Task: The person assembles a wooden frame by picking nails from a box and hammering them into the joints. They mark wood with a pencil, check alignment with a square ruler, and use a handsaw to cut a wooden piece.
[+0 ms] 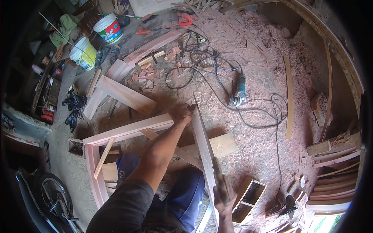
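A pale reddish wooden frame [128, 132] lies in front of me over my knees, with a thin diagonal brace [182, 153] nailed across it. My left hand [182, 112] reaches out and grips the frame's far corner, where the top rail meets the right rail [203, 143]. My right hand [223, 198] is low at the near end of that right rail, closed around a dark, narrow tool; its kind is unclear.
Sawdust covers the floor. A blue power tool [239, 93] with tangled black cables lies beyond the frame. Loose planks [124, 95], offcut blocks and two buckets [83, 52] sit at the left back. A small wooden box [248, 196] is near my right hand, stacked slats [334, 182] at the right, a wheel [54, 194] lower left.
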`<control>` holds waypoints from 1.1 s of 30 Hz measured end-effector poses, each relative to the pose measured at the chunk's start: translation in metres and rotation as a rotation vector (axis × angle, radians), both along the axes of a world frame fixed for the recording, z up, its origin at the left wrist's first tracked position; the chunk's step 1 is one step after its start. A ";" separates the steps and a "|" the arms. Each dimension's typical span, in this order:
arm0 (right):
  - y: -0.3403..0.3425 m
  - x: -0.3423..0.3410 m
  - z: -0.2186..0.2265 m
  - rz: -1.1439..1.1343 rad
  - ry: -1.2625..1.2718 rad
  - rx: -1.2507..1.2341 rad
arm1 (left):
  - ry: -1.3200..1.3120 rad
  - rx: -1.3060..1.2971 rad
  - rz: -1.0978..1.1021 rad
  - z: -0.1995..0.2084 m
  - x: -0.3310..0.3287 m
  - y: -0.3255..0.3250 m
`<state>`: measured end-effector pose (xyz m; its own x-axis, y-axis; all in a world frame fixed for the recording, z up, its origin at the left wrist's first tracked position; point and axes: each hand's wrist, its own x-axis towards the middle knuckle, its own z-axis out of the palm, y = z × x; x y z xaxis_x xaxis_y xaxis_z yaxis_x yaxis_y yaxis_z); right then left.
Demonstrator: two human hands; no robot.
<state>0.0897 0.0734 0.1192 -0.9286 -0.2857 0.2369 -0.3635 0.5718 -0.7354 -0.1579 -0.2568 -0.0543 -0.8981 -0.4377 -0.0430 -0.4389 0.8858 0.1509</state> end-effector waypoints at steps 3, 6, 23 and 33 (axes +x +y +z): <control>0.020 0.027 0.007 0.032 0.102 0.113 | -0.093 0.030 0.052 0.046 0.001 0.023; -0.017 -0.013 0.010 0.037 0.063 -0.017 | 0.316 -0.115 -0.029 0.006 0.011 0.004; -0.060 -0.082 -0.010 -0.001 0.071 -0.070 | 0.120 0.106 -0.137 -0.067 -0.008 -0.039; 0.042 0.037 -0.009 0.040 0.152 0.135 | 0.420 0.555 0.015 -0.130 -0.022 -0.005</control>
<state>0.1271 0.1155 0.1098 -0.8724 -0.3600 0.3307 -0.4888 0.6446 -0.5878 -0.1801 -0.2613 -0.1845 -0.8818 -0.4638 0.0852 -0.2559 0.6226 0.7395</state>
